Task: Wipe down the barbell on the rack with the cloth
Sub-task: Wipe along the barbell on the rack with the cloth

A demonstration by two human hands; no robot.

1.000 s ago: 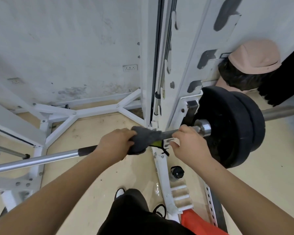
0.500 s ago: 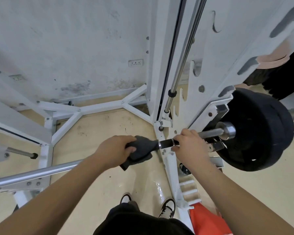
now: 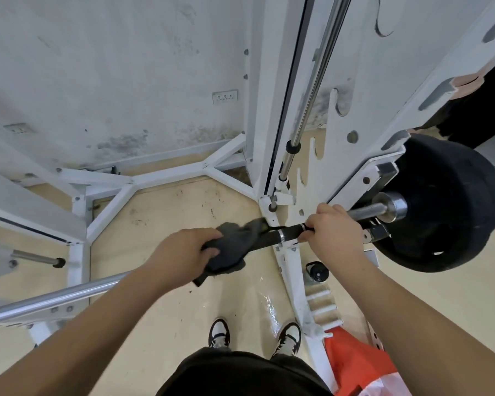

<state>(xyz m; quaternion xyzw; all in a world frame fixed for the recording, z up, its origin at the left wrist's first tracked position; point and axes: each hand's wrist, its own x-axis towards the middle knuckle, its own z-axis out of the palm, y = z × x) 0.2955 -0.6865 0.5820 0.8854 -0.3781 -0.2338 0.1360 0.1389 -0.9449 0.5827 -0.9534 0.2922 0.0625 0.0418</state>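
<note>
Mid-wipe, by all appearances: working over the dark knurled stretch of the barbell (image 3: 55, 298) close beside the rack upright (image 3: 266, 110). Gripping the grey cloth (image 3: 232, 247) with the left hand (image 3: 183, 252), fingers curled over the top, bunching the fabric round the shaft just left of the upright and leaving a loose tail hanging below. Steadying with the right hand (image 3: 333, 232), clenched over the bar just right of the upright, knuckles up. Reaching forward and down with both bare forearms, one from each side of the upright, elbows out of view. Resting across the rack, loaded with black weight plates (image 3: 452, 207) well right of the upright, with bare chrome shaft stretching far off to its left. Next, most likely: sliding the cloth leftward along that chrome, or twisting round the shaft to catch the underside. Calls for a firm squeeze through the fabric and a braced right hand against any rolling of the bar.
</note>
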